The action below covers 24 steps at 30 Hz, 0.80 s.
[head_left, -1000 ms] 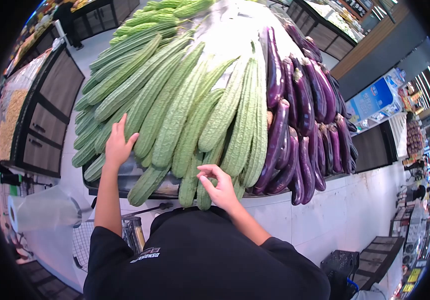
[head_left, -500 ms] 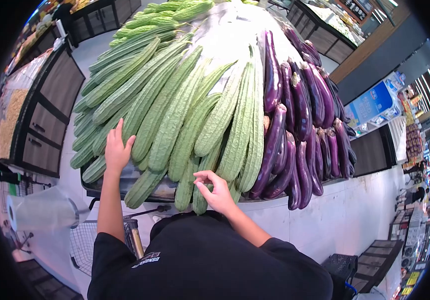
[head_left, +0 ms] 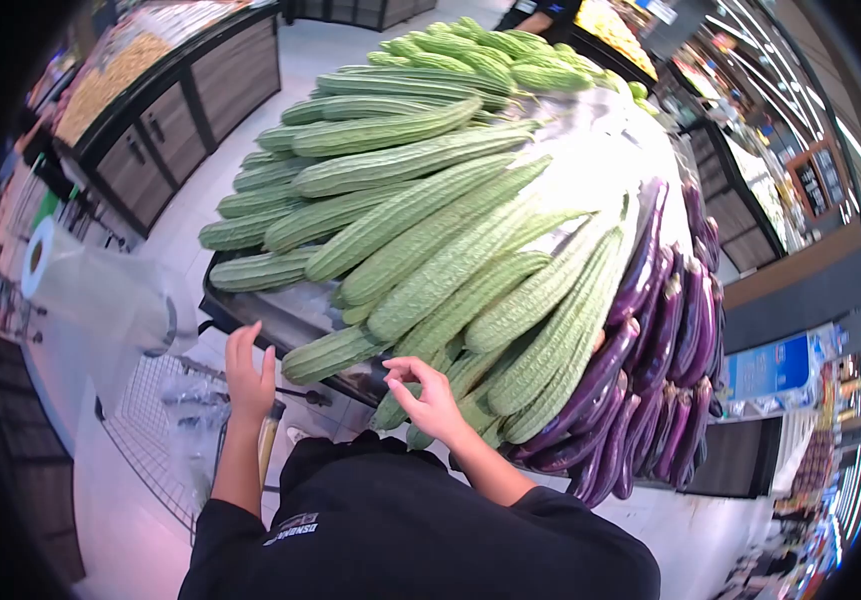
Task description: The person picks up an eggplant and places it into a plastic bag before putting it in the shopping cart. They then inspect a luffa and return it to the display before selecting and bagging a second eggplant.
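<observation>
Long green ridged gourds (head_left: 450, 215) lie fanned out in a heap on the display stand (head_left: 235, 308). Purple eggplants (head_left: 662, 315) are stacked along the heap's right side. My left hand (head_left: 247, 378) hangs off the stand's front left edge, fingers raised and thumb apart, with nothing in it. The tip of one low gourd (head_left: 332, 355) points toward it. My right hand (head_left: 426, 402) is over the lower gourd ends in front of me, fingers curved and thumb apart, also holding nothing.
At left stands a roll of clear plastic bags (head_left: 100, 280), above a wire shopping cart (head_left: 155, 410) with plastic-wrapped items inside. Bitter melons (head_left: 490, 55) top the far end of the heap. Another person's arm (head_left: 535, 18) shows behind it. A dark wood cabinet (head_left: 175, 130) stands at back left.
My view has turned left, so the heap sits further right. My left hand has moved from beside the gourds to off the stand's edge. My right hand keeps its curved pose near the gourd ends.
</observation>
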{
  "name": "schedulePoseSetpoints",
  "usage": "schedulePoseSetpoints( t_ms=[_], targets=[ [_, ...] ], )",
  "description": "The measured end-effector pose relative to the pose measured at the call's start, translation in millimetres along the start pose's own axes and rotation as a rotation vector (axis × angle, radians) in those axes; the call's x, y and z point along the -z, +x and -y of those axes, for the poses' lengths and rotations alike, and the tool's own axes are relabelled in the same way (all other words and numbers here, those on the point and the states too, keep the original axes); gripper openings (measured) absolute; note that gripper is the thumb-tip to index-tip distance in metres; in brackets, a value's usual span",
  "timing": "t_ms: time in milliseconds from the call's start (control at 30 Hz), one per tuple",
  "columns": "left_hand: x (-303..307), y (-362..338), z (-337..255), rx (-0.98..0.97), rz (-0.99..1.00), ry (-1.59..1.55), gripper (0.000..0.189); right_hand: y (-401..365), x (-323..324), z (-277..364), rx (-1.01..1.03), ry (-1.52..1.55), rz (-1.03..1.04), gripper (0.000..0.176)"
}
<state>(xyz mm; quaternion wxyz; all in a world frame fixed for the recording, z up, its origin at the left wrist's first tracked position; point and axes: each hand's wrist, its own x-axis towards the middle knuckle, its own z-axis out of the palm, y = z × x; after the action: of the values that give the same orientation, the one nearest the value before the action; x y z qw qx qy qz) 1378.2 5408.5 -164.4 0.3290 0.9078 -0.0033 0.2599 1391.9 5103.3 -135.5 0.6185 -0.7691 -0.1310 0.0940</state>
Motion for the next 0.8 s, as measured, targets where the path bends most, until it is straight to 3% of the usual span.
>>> schedulePoseSetpoints(
  t_ms=[233,300,367,433,567,633,700,767,800],
  targets=[
    [56,-136,29,0.448,-0.053,0.060,0.032,8,-61,6,0.017,-0.029,0.158,0.023],
    [57,-168,40,0.521,0.034,0.096,0.029,9,-81,8,0.002,-0.037,0.206,0.021],
    [60,-187,42,0.540,0.072,0.123,0.029,9,-103,4,0.144,-0.133,0.283,0.016],
    [62,-199,44,0.683,0.163,-0.064,0.030,8,-125,7,0.162,-0.198,0.324,0.011],
    [72,-216,49,0.611,0.209,-0.125,0.024,6,-175,4,0.189,-0.256,0.441,0.012],
    [80,-223,51,0.636,0.219,-0.147,0.022,2,-200,5,0.420,-0.423,0.401,0.015],
    [89,-230,53,0.607,0.211,-0.189,0.023,4,-221,0,0.385,-0.420,0.450,0.015],
    [99,-241,61,0.633,0.202,-0.187,0.023,3,-242,-5,0.501,-0.533,0.376,0.019],
    [103,-248,66,0.650,0.193,-0.186,0.023,1,-250,-15,0.440,-0.551,0.415,0.025]
  ],
)
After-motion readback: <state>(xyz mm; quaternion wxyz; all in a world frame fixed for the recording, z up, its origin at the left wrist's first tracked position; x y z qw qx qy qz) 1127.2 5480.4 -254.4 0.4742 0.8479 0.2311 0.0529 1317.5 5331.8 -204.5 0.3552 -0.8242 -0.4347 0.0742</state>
